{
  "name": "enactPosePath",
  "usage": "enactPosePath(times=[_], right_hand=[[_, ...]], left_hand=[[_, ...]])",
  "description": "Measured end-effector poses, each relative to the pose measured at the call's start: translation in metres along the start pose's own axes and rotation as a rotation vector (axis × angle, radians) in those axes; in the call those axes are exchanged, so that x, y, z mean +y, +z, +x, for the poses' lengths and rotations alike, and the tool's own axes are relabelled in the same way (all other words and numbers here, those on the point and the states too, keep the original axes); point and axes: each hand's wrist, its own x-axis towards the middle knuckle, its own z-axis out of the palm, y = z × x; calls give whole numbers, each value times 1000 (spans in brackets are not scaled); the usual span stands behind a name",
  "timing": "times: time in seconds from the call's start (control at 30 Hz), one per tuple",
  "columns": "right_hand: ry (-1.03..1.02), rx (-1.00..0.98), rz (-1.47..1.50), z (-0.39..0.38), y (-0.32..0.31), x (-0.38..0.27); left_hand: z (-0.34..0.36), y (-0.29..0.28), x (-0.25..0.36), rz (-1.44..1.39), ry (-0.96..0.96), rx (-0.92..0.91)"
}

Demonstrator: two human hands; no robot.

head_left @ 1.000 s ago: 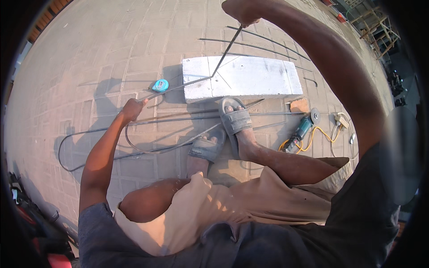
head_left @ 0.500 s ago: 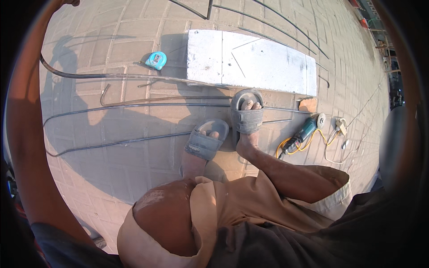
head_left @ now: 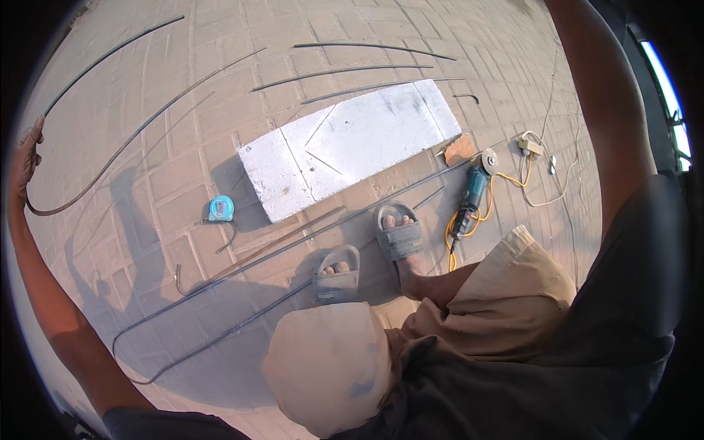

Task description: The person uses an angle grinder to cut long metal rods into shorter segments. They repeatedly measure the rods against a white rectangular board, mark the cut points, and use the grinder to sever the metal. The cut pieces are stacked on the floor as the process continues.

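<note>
My left hand (head_left: 28, 158) is at the far left, fingers closed around a thin dark steel rod (head_left: 132, 139) bent into a U. One leg rises from the fist toward the top; the other curves out below it and runs up to the right, over the pavement. My right forearm (head_left: 605, 103) reaches up past the top right edge, so the right hand is out of sight. Near my feet lies another long U-bent rod (head_left: 242, 268). A white block (head_left: 359, 139) with dark lines marked on it rests ahead of my feet, beside a turquoise tape measure (head_left: 221, 209).
An angle grinder (head_left: 473, 192) with a yellow cord lies right of my sandalled feet (head_left: 400, 238). Near it are a brown scrap piece (head_left: 460, 149) and a cable connector (head_left: 531, 147). Several straight rods (head_left: 341, 71) lie beyond the block on the paving.
My left hand has come down along the left side with the bent rod, whose end has swung away from the block. My right arm has come further into view. The whole view has turned.
</note>
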Motion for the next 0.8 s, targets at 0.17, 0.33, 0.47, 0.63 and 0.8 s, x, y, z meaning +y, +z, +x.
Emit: enactPosePath(times=[0.17,0.33,0.47,0.63,0.8], right_hand=[[79,80,-22,-37,19,109],[47,87,7,-45,119,182],[72,160,-172,-22,212,242],[16,60,-315,-3,304,268],[22,-124,-153,15,347,269]], left_hand=[[-15,99,-7,32,-192,52],[-53,130,29,50,-217,268],[-51,151,48,-4,-272,302],[-54,212,81,-127,-395,308],[-63,294,65,-321,-439,354]])
